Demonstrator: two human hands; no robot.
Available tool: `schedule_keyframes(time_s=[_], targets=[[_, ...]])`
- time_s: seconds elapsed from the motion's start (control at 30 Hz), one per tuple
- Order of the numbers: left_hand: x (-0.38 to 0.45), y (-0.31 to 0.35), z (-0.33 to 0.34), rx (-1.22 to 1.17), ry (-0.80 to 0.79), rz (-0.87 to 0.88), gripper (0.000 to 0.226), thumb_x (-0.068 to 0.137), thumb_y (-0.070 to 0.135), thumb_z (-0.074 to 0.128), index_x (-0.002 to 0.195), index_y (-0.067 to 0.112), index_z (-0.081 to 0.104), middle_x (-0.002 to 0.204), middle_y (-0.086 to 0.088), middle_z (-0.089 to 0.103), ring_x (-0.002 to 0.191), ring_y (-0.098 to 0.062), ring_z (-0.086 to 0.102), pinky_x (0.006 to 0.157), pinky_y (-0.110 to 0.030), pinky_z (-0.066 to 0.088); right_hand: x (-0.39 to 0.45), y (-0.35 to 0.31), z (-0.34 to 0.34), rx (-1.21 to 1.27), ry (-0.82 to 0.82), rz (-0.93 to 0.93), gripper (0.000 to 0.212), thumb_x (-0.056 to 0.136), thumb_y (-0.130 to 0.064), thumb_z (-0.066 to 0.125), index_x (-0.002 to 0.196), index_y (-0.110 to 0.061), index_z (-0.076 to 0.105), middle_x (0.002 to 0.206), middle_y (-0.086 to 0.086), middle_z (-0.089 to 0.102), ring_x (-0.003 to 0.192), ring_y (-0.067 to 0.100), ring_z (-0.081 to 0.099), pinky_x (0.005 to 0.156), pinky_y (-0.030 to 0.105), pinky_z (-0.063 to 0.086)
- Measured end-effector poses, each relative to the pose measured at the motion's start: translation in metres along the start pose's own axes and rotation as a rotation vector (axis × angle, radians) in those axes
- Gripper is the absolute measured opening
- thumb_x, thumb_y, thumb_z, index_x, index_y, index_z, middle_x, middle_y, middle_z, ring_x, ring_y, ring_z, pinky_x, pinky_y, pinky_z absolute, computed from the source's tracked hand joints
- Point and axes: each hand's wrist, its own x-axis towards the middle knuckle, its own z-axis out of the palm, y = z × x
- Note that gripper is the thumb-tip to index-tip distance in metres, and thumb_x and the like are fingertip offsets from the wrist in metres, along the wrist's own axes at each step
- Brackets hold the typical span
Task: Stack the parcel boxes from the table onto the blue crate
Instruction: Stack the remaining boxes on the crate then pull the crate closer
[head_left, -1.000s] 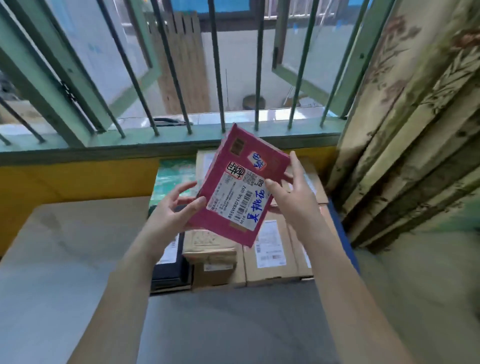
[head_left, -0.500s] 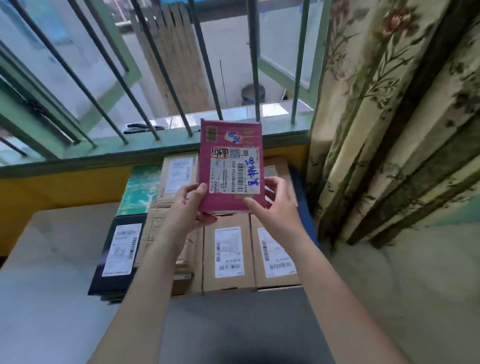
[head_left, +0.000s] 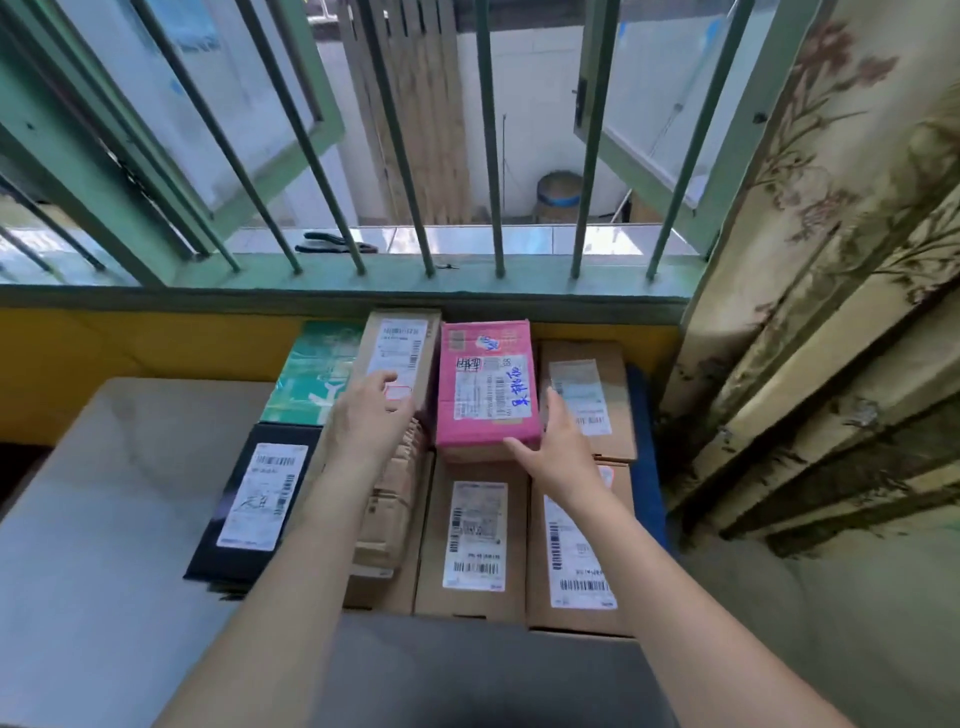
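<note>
Pink parcel box (head_left: 485, 387) — rectangular cardboard, labelled — flat on stack.
Right hand (head_left: 558, 449) fingers straight, touching its 5 o'clock corner; left hand (head_left: 366, 418) open.

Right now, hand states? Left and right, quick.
Left hand: open, fingers resting on the tall brown parcel, holding nothing.
Right hand: open, fingers straight against the pink parcel, not gripping it.

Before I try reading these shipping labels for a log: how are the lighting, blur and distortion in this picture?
Head view: daylight through the barred window lights the stack evenly. The window bars splay outward, a wide-angle bend. The pink box label text is soft, its barcode unreadable; the left hand and right hand look slightly blurred. The grey table shows pale sheen.
</note>
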Motion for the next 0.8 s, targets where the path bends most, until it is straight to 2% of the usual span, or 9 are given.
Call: schedule_keyframes(time_s=[0.07,0.13,0.23,0.4,0.53,0.6,0.67,0.7,0.8], targets=[[0.002,-0.015,0.011,0.128,-0.073,0.076,0.05,0.091,0.043,0.053,0.138,0.028,0.05,0.139,-0.003,0.053,0.127,-0.025,0.048,0.107,-0.046,0.039,0.005,0.003,0.005,-0.002,-0.021,-0.007,0.072,0.087,-0.033,0.073,0.145,-0.023,0.032,0.137,-0.003,0.05,0.13,0.014,0.047,0.1,0.029,0.041],[0.001,-0.027,0.026,0.276,-0.158,0.141,0.054,0.093,0.047,0.048,0.144,0.031,0.043,0.15,-0.002,0.04,0.139,-0.025,0.032,0.118,-0.051,0.018,0.01,0.004,0.011,-0.006,-0.041,-0.028,0.065,0.087,-0.038,0.072,0.141,-0.029,0.037,0.134,-0.006,0.056,0.124,0.013,0.054,0.098,0.031,0.047],[-0.002,-0.037,0.041,0.302,-0.181,0.164,0.056,0.096,0.046,0.04,0.15,0.032,0.03,0.159,-0.002,0.022,0.148,-0.026,0.009,0.12,-0.051,-0.006,0.021,0.002,0.021,-0.02,-0.029,-0.028,0.06,0.089,-0.041,0.069,0.14,-0.031,0.039,0.131,-0.007,0.061,0.119,0.013,0.059,0.092,0.03,0.05],[-0.004,-0.037,0.043,0.298,-0.216,0.158,0.062,0.097,0.051,0.035,0.154,0.032,0.017,0.163,-0.002,0.007,0.15,-0.026,-0.006,0.118,-0.049,-0.015,0.034,-0.004,0.026,-0.046,-0.054,-0.009,0.054,0.091,-0.039,0.067,0.136,-0.025,0.04,0.129,-0.002,0.063,0.117,0.018,0.061,0.087,0.03,0.048],[-0.004,-0.035,0.035,0.233,-0.249,0.143,0.064,0.096,0.054,0.038,0.153,0.031,0.021,0.163,-0.002,0.011,0.151,-0.024,-0.003,0.119,-0.048,-0.009,0.023,-0.004,0.022,-0.006,-0.036,-0.017,0.05,0.092,-0.042,0.064,0.134,-0.026,0.043,0.132,-0.004,0.06,0.122,0.017,0.057,0.088,0.027,0.046],[-0.011,-0.025,0.025,0.053,-0.162,0.141,0.059,0.097,0.048,0.043,0.15,0.024,0.032,0.159,-0.004,0.026,0.149,-0.023,0.014,0.122,-0.045,0.008,0.01,0.0,0.013,0.013,0.005,-0.009,0.054,0.096,-0.045,0.057,0.143,-0.024,0.039,0.143,-0.005,0.05,0.135,0.019,0.046,0.099,0.031,0.042],[-0.029,-0.004,0.017,-0.15,-0.022,0.18,0.048,0.098,0.038,0.048,0.142,0.02,0.045,0.144,-0.001,0.046,0.135,-0.018,0.039,0.113,-0.04,0.033,-0.01,0.012,-0.002,0.027,0.117,0.063,0.063,0.099,-0.044,0.049,0.153,-0.018,0.03,0.155,-0.002,0.037,0.145,0.021,0.031,0.112,0.035,0.031],[-0.043,0.008,0.014,-0.222,0.012,0.217,0.041,0.098,0.034,0.05,0.137,0.02,0.05,0.133,0.002,0.053,0.124,-0.014,0.048,0.105,-0.036,0.042,-0.02,0.021,-0.01,0.042,0.203,0.097,0.06,0.1,-0.041,0.048,0.153,-0.017,0.031,0.154,0.001,0.038,0.144,0.022,0.034,0.111,0.036,0.033],[-0.087,0.028,0.023,-0.223,-0.041,0.433,0.031,0.095,0.027,0.055,0.125,0.02,0.06,0.117,0.008,0.056,0.108,-0.007,0.053,0.092,-0.027,0.047,-0.05,0.053,-0.033,0.132,0.358,0.265,0.052,0.101,-0.036,0.046,0.148,-0.016,0.039,0.148,0.007,0.043,0.135,0.026,0.043,0.103,0.037,0.039]])
